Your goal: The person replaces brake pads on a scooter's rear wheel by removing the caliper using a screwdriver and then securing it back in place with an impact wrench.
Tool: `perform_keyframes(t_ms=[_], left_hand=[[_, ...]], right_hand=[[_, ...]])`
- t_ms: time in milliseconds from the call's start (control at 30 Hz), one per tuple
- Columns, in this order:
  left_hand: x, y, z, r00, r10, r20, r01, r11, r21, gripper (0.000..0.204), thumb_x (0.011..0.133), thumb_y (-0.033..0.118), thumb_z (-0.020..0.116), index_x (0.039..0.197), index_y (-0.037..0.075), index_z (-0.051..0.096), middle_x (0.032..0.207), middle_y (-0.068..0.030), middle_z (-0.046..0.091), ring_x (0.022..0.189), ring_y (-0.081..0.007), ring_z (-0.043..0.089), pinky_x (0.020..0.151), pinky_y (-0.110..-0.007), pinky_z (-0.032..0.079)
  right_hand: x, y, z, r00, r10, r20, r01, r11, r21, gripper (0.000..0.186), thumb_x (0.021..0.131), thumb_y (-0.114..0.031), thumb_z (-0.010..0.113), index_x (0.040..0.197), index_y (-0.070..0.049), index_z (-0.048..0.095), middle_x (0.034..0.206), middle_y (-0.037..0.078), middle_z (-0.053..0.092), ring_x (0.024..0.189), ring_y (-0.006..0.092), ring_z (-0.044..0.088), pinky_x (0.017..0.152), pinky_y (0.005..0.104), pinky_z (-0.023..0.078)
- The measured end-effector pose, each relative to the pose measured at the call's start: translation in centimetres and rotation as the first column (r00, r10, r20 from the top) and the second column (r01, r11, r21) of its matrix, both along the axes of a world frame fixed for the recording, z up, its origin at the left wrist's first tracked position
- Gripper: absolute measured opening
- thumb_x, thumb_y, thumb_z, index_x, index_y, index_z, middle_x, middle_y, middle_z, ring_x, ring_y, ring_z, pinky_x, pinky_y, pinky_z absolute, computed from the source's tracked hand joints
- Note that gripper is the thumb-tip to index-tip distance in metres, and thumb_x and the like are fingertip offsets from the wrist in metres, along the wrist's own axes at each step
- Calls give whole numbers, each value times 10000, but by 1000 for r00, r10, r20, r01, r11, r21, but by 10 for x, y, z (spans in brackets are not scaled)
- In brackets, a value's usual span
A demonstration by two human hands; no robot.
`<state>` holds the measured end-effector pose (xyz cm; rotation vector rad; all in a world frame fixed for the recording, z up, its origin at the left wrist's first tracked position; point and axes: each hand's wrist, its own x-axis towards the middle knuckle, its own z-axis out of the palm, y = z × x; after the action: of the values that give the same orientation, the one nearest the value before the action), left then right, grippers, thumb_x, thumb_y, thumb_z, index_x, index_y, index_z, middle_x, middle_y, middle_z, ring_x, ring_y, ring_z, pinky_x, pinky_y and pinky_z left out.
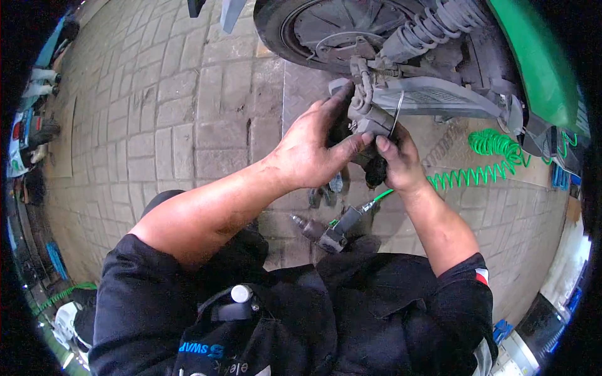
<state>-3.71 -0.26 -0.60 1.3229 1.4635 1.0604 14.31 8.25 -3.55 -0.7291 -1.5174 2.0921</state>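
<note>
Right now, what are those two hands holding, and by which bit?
The left hand and right hand hold a grey metal part around its lower end, one from each side.

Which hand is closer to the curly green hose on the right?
Right: the right hand has the coiled green air hose passing behind its wrist; the left hand is farther off, leftward.

Left of the wheel [326,26], the paved floor [175,119] offers a broad way through. Right of the wheel, the coil spring [433,31] and green panel [536,59] block passage. On the wheel's near side, the hands [307,149] and grey metal part [374,119] fill the approach; farther from it, a green hose [492,143] and power tool [333,237] obstruct the floor.
</note>
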Motion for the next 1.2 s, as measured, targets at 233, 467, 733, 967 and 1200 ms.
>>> perform_keyframes(t_ms=[233,467,733,967,1200], left_hand=[[-7,-1,-2,998,51,43,-52,998,29,732,821,248,652,1375,-91,315,1147,-284,557,1086,-326,571,926,-380,445],[-8,3,18,982,35,184,-28,999,-40,698,851,198,635,1382,-97,293,1185,-215,579,1087,-196,561,944,-316,437],[-2,-2,18,972,67,225,-53,996,-69,669,848,192,641,1361,-95,320,1148,-202,593,1070,-195,565,937,-325,442],[0,1,11,944,158,289,-141,987,-78,647,862,177,631,1370,-52,302,1191,-196,561,1074,-207,559,914,-326,459],[5,1,19,936,93,339,-75,995,-66,669,863,142,616,1392,-39,247,1263,-194,499,1106,-221,539,932,-334,452]], right_hand=[[-9,-6,6,998,-58,-34,63,981,184,414,895,-310,608,1171,-5,563,1101,77,619,1022,170,548,938,331,402],[-12,-7,17,992,-127,-21,127,991,29,403,910,-309,593,1159,7,567,1072,74,628,997,153,548,910,307,413],[-10,-4,21,999,-38,-31,41,992,117,392,888,-283,624,1146,8,575,1052,61,636,966,144,562,885,303,434],[-10,1,31,1000,-11,18,8,984,177,397,872,-262,645,1154,8,575,1059,59,638,977,142,563,909,313,430],[-7,3,27,998,-37,-55,45,986,159,410,868,-276,658,1150,12,580,1056,63,642,961,138,568,893,302,438]])
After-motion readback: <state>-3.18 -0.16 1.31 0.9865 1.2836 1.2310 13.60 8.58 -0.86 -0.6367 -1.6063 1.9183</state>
